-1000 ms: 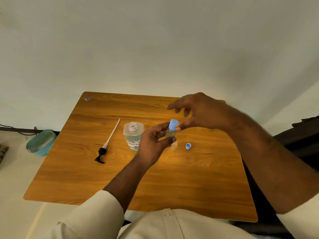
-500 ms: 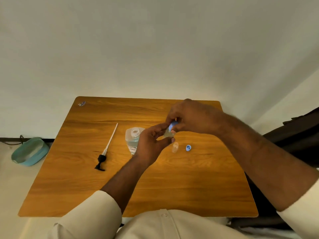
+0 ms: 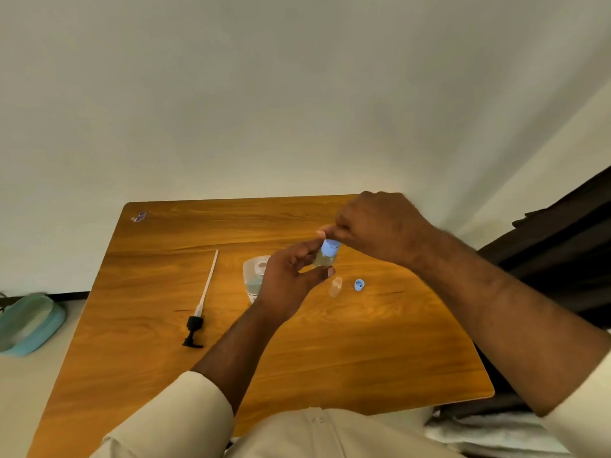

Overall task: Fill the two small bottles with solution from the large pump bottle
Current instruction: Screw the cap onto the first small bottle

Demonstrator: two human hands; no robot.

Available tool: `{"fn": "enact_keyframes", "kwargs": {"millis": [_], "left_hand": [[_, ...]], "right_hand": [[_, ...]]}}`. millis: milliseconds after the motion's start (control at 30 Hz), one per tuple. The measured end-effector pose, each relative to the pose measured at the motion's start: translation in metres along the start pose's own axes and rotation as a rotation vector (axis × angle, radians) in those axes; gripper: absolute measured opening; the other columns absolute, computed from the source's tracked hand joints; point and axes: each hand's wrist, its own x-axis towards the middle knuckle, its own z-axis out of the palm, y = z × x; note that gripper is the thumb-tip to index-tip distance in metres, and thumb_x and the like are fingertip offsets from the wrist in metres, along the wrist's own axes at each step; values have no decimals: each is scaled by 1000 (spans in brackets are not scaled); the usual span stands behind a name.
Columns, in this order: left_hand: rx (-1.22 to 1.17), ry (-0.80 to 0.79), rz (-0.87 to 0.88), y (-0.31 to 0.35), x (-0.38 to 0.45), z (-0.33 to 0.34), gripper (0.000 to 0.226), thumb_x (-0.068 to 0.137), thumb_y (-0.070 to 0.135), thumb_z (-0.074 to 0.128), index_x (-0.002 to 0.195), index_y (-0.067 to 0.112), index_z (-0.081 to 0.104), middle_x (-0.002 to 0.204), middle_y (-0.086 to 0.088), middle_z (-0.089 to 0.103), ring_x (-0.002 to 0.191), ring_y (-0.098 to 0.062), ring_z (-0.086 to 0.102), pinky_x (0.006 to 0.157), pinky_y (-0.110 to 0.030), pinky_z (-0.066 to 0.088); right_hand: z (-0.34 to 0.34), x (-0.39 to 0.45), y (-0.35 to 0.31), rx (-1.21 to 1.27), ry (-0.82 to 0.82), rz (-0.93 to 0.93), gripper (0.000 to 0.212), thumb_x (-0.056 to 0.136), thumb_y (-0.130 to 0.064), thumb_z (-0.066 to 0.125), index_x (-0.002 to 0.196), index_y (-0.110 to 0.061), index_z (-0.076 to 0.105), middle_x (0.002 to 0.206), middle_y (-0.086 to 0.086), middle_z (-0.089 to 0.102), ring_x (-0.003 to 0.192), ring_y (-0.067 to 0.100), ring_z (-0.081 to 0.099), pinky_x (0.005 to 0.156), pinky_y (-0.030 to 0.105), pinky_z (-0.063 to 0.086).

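My left hand point(image 3: 290, 280) holds a small clear bottle point(image 3: 324, 259) with yellowish liquid above the wooden table point(image 3: 330, 352). Its blue cap point(image 3: 330, 247) is pinched by the fingers of my right hand point(image 3: 377, 228). A second small clear bottle point(image 3: 336, 286) stands uncapped on the table just below, with its blue cap point(image 3: 359, 284) lying to its right. The large clear bottle point(image 3: 255, 274) stands open behind my left hand, partly hidden, with pale blue liquid low inside. Its black pump head with the long white tube point(image 3: 202, 302) lies on the table to the left.
A small sticker point(image 3: 139, 216) marks the table's far left corner. A teal bowl-like object point(image 3: 28, 322) sits on the floor at the left. Dark furniture point(image 3: 562, 246) stands off the table's right side. A pale wall rises behind the table.
My right hand has closed down over the blue cap on the held bottle and turned. The view has shifted a little; the things on the table have stayed put.
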Motion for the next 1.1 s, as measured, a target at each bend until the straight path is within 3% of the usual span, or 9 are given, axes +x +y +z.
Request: {"fn": "enact_keyframes", "kwargs": {"millis": [100,200,267,333,467,633,800,1000,1100], "left_hand": [[-14,-24,25,0,1,-1,49,74,-3,78,118,17,69,110,0,74,106,-19,68,86,-48,56],[-11,-67,33,2,2,4,48,74,-4,78,119,14,68,111,-2,74,106,-20,68,85,-41,55],[47,-99,51,2,2,7,47,76,-1,77,119,14,69,108,-1,74,104,-20,68,85,-43,57],[68,-112,45,1,1,13,45,76,-2,77,118,15,70,105,-1,75,102,-22,69,79,-44,58],[213,-88,89,-5,0,27,51,73,-5,77,114,24,69,99,15,73,98,-6,69,81,-17,54],[164,-138,21,-14,-1,44,43,70,-11,76,103,17,73,93,15,75,93,0,69,76,-12,50],[195,-120,4,-26,6,64,42,68,-10,79,101,16,74,96,5,74,96,-4,69,78,-21,53],[308,93,82,-63,0,104,48,75,-2,76,116,22,70,98,21,71,93,16,62,75,-3,45],[289,118,17,-85,1,117,51,80,4,76,126,24,63,117,9,69,113,-1,62,90,-17,50]], "right_hand": [[0,-4,12,144,5,-51,45,84,-63,49,97,-23,67,85,-9,60,69,7,51,54,21,35],[-2,-8,20,241,-150,-214,31,81,-42,68,109,-28,63,100,-12,60,81,4,51,63,19,42],[4,-8,19,99,-111,-282,21,86,-41,61,96,-23,62,89,-8,61,74,7,52,55,18,36],[12,-10,20,-32,-45,-293,29,90,-48,50,83,-22,59,74,-8,54,64,8,48,48,18,28],[39,-24,25,-9,-36,-172,40,90,-56,39,67,-24,49,56,-11,43,52,8,44,44,19,24],[58,-35,48,-39,47,-292,47,83,-67,36,84,-24,54,71,-7,52,57,9,47,45,17,23],[78,-39,73,-57,-30,-464,43,93,-56,33,92,-20,55,76,-5,52,60,9,46,43,18,28],[121,-61,91,382,-70,-125,35,92,-54,38,78,-24,50,65,-9,46,55,9,41,46,21,28],[139,-62,101,427,-136,-32,31,90,-56,43,81,-26,49,67,-11,48,59,8,45,49,21,29]]}}
